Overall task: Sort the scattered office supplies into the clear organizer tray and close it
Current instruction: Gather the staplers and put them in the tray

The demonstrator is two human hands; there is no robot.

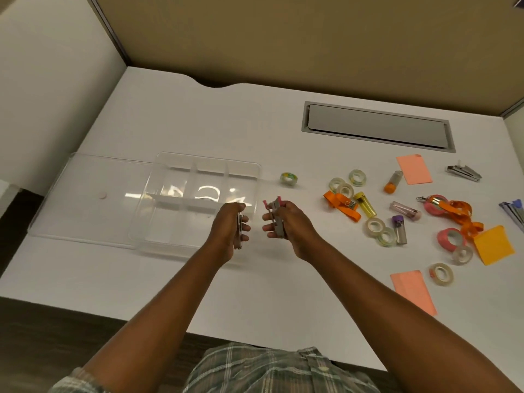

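The clear organizer tray [158, 177] lies on the white desk, divided into several compartments that look bare. Its clear lid [85, 194] lies flat to its left. My left hand [226, 225] hovers over the tray's right front corner, closed on a thin metal piece [240, 231]. My right hand [286, 225] is just right of the tray, gripping a grey staple remover with pink tips [273, 214]. Scattered to the right are tape rolls [374, 227], small vials [365, 205], orange lanyards [343, 204] and sticky notes [494, 245].
A recessed grey cable hatch [377, 126] sits at the back right. More metal staple removers [463, 173] lie far right, another blue-tipped one [514, 209] at the frame edge. Pink note pads [414, 169], [412, 290] lie flat. Partition walls [283, 38] bound the desk behind and left.
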